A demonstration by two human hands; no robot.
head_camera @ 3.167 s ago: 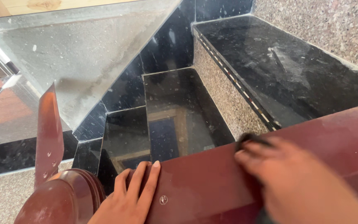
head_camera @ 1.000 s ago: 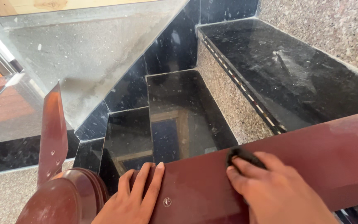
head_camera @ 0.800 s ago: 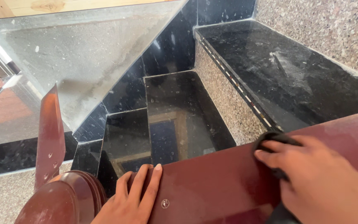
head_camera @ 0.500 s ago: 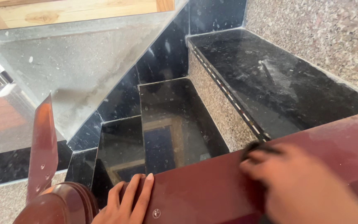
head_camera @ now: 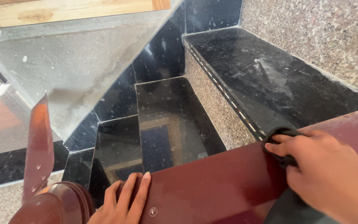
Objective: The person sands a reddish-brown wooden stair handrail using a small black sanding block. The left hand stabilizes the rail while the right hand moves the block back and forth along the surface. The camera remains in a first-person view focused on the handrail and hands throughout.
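Right hand [head_camera: 332,174]: fingers closed on the black cloth [head_camera: 281,146], now nearer the handrail's [head_camera: 212,186] upper edge than a moment ago.
Left hand [head_camera: 123,201]: flat, fingers together, unmoved.
Judgement: I read wiping strokes as ongoing.

The broad, dark red polished wooden handrail [head_camera: 212,186] (dusty at its right end) carried a black cloth [head_camera: 281,146] and both hands.

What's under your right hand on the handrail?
A black cloth pokes out past the fingers of the right hand, pressed on the dark red handrail. The hand covers the rest of the cloth and the rail beneath it.
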